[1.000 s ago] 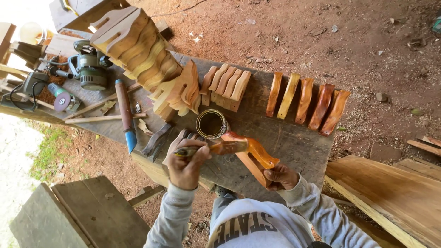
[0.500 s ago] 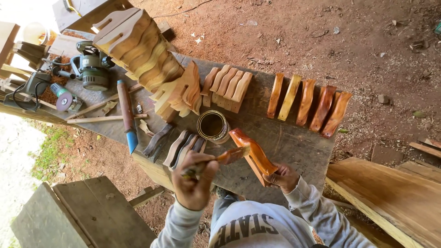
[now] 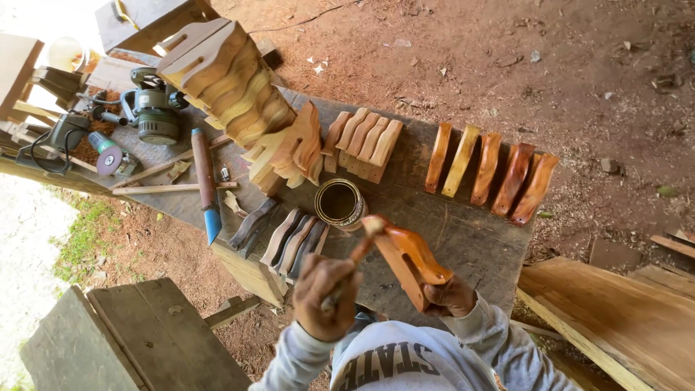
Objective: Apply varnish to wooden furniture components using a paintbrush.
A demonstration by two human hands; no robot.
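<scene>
Red dirt lies all around a worn wooden surface (image 3: 463,239) that stands outdoors. The person's right hand (image 3: 450,297) is closed tight around the low end of a curved orange wood piece (image 3: 409,257). It holds the piece up off the surface and tilted, probably so the brush can get at its sides. The left hand (image 3: 326,295) is closed like a fist around the handle of a brush (image 3: 360,246). The brush tip touches the top end of the wood piece.

An open tin can (image 3: 340,203) sits just past the brush, at about 11 o'clock from it, close enough for dipping. I think it holds stain, but I cannot see inside well. Five shiny pieces (image 3: 491,172) stand in a row at 1 o'clock, apart from each other, maybe to dry. Pale bare pieces (image 3: 362,141) wait at 12 o'clock. Power tools (image 3: 153,112) rest far off at 10 o'clock.
</scene>
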